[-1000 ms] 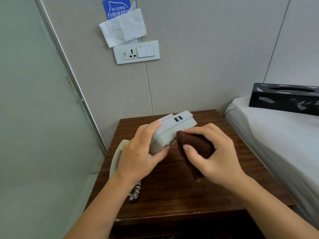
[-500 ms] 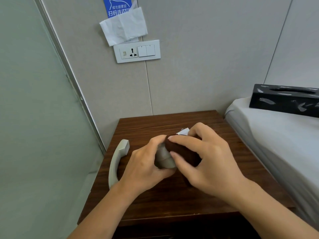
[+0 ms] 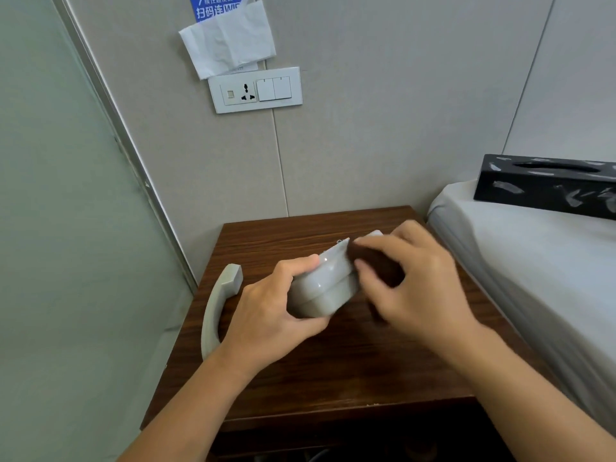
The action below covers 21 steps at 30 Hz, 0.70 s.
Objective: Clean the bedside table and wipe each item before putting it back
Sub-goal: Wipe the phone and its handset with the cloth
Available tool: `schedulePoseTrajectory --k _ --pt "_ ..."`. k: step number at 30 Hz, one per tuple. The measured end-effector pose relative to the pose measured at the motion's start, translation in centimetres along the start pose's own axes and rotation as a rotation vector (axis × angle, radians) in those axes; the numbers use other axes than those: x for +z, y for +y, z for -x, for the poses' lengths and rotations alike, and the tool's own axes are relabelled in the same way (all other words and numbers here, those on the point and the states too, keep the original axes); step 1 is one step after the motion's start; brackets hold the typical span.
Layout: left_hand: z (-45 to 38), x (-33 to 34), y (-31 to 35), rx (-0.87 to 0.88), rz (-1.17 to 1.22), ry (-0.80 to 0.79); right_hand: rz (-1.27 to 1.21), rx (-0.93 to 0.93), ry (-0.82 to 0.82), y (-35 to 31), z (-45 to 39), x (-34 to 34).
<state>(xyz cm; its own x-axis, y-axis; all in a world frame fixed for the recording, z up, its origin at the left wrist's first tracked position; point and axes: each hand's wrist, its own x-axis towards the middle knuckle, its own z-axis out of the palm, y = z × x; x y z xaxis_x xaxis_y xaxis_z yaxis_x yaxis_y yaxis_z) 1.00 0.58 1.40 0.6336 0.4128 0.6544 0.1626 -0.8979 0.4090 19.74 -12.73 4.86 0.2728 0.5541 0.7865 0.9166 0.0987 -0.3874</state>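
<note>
From my remote seat I see both forearms rising from the 6 o'clock edge toward the middle of the picture; my left hand [image 3: 266,315] has its fingers and thumb curled round the near end of the grey telephone base [image 3: 325,283], holding it tilted just above the dark wooden desk [image 3: 333,368]; my right hand [image 3: 423,281], at about 3 o'clock of that base, pinches a dark brown cloth [image 3: 376,265] between thumb and fingers and presses it against the base's far right end; the hand is blurred, so I cannot tell exactly how the fingers lie; at 9 o'clock of the left hand the grey handset [image 3: 218,311] lies on the desk along its left edge, just beside the wrist, its cord hidden from me; beyond the desk, toward 3 o'clock, a bed [image 3: 533,255] with a pale sheet stands right beside it, and on the bed at 2 o'clock sits a black tissue box [image 3: 546,186] with pale brush marks; farthest off, at 12 o'clock on the wall, a white socket and switch plate [image 3: 255,90] is fixed, with a crumpled white paper [image 3: 230,40] hanging just above it, partly covering a blue sign [image 3: 216,6].
</note>
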Motion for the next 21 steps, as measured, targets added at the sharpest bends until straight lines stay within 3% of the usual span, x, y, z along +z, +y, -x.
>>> schedulePoseTrajectory --k 2,6,10,14,18,21 --pt "-0.3 0.2 0.2 0.011 -0.036 0.009 0.017 0.077 0.013 1.0 -0.6 -0.3" --pt "0.1 -0.1 -0.1 0.021 -0.015 0.028 -0.050 -0.114 -0.088 -2.0 1.4 0.4" --pt "0.1 -0.1 0.3 0.054 -0.046 0.025 -0.081 0.021 -0.044 -0.3 0.2 -0.2" --pt "0.0 -0.1 0.1 -0.020 0.030 0.048 -0.079 -0.049 -0.053 -0.2 0.7 -0.3" --pt "0.0 -0.5 -0.3 -0.186 0.402 0.158 -0.120 0.248 0.153 2.1 0.3 -1.3" --pt "-0.2 -0.2 0.0 -0.184 0.545 0.136 -0.177 0.367 0.190 2.9 0.1 -1.3"
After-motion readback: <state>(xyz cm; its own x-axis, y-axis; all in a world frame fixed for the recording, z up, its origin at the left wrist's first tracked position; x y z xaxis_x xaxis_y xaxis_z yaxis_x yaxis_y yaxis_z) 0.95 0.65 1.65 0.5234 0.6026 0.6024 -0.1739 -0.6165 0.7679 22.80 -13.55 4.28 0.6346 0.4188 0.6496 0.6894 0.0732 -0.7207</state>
